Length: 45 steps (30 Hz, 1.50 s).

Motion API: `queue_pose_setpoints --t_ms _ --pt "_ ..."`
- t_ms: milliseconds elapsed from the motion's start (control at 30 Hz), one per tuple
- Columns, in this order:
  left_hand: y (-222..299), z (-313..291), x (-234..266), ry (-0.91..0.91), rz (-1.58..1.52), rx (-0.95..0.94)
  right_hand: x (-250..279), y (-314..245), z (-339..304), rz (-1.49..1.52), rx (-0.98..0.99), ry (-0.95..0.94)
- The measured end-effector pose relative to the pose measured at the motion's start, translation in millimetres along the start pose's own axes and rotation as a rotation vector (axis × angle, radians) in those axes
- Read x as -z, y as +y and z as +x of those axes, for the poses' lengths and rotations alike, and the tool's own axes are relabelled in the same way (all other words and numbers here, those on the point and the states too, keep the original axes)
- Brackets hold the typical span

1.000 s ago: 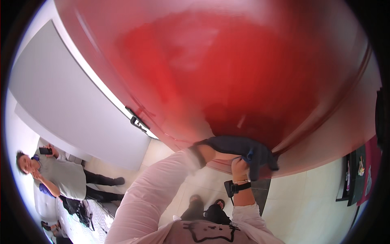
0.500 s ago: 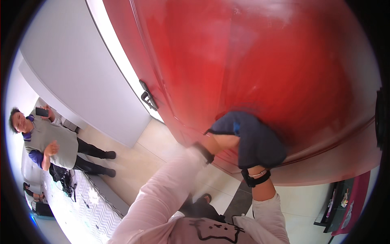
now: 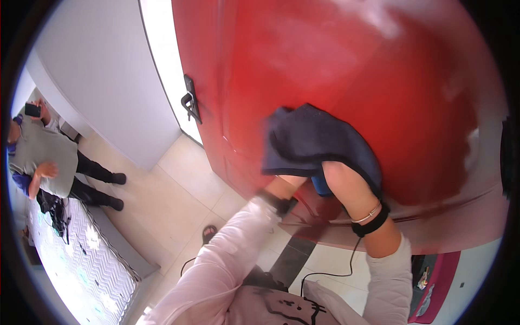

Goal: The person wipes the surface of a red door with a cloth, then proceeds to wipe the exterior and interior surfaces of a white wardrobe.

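My fingers are hidden beneath the dark navy fabric cloth, so I can't tell their grip. It drapes beyond my left hand and right hand, neither clearly nearer, before the glossy red door, long axis sloping down rightward. Since half a second ago, it's bared more right hand.

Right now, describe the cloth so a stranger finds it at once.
Start at the large red door filling the upper middle and right. In front of its lower part, where two pale sleeves reach up, is the navy cloth. Its broad, soft folds set it apart from the slim black handle near the door's left edge.
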<state>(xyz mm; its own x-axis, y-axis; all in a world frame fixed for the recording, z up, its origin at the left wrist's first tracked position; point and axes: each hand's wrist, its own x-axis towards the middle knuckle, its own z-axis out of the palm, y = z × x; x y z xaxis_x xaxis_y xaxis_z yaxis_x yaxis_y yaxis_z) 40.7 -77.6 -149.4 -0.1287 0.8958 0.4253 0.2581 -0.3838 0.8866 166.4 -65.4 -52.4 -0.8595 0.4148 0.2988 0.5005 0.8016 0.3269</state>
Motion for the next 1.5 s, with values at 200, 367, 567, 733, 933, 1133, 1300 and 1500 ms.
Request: queue_pose_setpoints --t_ms 200,367,567,733,933,1133,1300,1500 --pt "-22 -73 -74 0.231 0.225 -0.031 2 -4 -25 0.558 -0.265 -0.191" --pt "-16 -43 -37 0.283 0.132 -0.064 15 -11 41 0.973 -0.187 -0.42" --pt "-14 -3 -1 0.607 -0.223 0.155 25 -30 117 0.577 -0.171 -0.297" --pt "13 -58 -57 0.329 -0.014 0.104 49 -31 91 0.533 -0.456 -0.66" --pt "-13 -58 -21 0.004 -0.098 0.262 0 -24 77 0.453 -0.491 -0.76" --pt "-55 -31 22 0.444 -0.07 0.22 -65 -54 137 1.435 -1.091 -0.685" --pt "-46 -38 19 0.355 -0.13 0.258 -45 -57 127 0.973 -0.681 -0.637" --pt "-35 -45 26 0.257 -0.093 0.067 -51 -29 81 0.362 -0.278 -0.609"
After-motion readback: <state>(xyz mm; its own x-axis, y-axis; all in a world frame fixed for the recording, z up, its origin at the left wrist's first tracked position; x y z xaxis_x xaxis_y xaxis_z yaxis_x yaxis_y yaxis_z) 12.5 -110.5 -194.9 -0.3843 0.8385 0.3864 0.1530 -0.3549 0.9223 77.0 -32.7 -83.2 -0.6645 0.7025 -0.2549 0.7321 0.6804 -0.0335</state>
